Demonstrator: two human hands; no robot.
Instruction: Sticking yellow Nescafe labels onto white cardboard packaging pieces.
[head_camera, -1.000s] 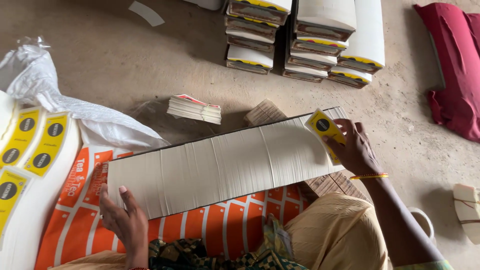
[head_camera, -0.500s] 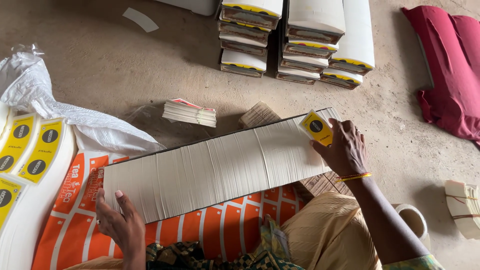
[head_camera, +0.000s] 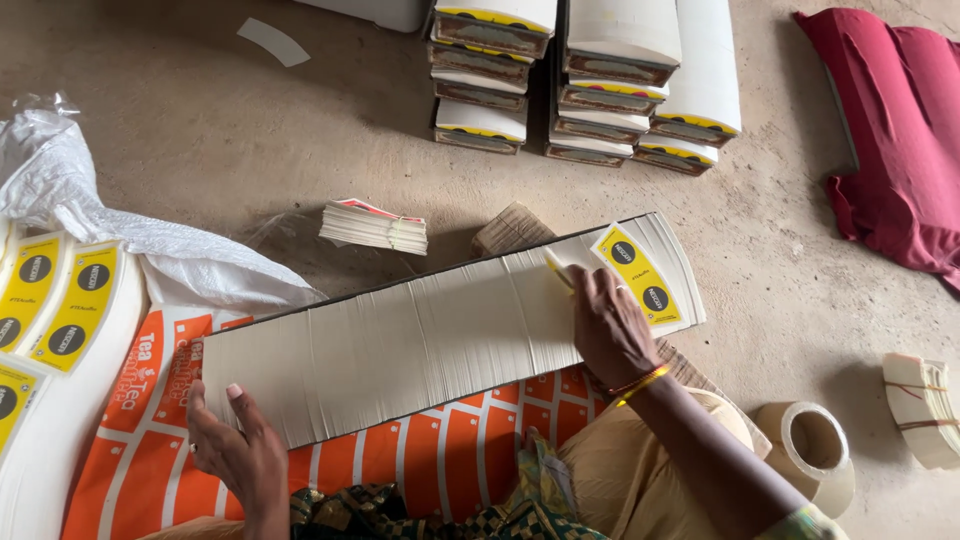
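The long stack of curved paper blanks (head_camera: 420, 345) lies on its side across the person's lap and over an orange printed sheet (head_camera: 440, 455), its white edges facing up; it runs from lower left to upper right. The right hand (head_camera: 608, 325) presses on the stack near its right end, fingers spread a little, with the fingertips parting the blanks beside the yellow printed blank (head_camera: 640, 275) that lies tilted open at that end. The left hand (head_camera: 235, 445) holds the left end, thumb on the face of the stack and fingers curled under it; it grips nothing else.

To do this well, I think the left hand should hold its end firm so the row does not slide or fan out; the right fingers should enter the gap straight, so that no single blank bends.

Around it: a small pile of blanks (head_camera: 375, 225) on the floor just beyond; bundled stacks (head_camera: 590, 80) further away; a tape roll (head_camera: 815, 450) at the right; a white plastic bag (head_camera: 110, 225) at the left.
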